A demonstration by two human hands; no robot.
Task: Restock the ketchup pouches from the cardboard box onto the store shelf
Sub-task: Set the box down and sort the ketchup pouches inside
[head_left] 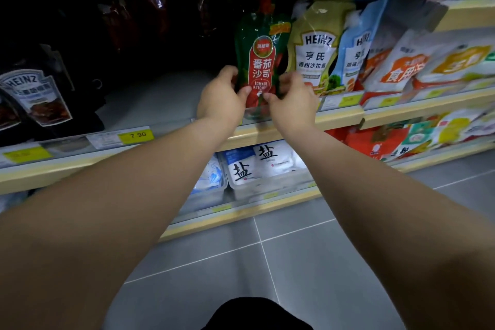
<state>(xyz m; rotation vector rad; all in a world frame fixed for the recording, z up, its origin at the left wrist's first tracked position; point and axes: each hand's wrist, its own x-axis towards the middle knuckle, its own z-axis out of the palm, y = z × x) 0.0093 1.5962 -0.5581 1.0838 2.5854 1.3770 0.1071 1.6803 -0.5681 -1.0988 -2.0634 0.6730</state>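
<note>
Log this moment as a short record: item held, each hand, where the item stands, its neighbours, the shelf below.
item: ketchup pouch, upright, label facing out
left hand: grips the pouch's lower left edge
right hand: grips its lower right edge
place: front of the middle shelf
right neighbour: yellow-green Heinz pouch
far left: dark Heinz pouch
price tag: reads 7.90
shelf below: salt bags
cardboard box: not in view

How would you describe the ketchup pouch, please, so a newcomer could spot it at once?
On the middle shelf, look left of the yellow Heinz pouch. The ketchup pouch stands upright, held by the left hand and right hand. It alone is green and red, labelled Tomato Ketchup.
</note>
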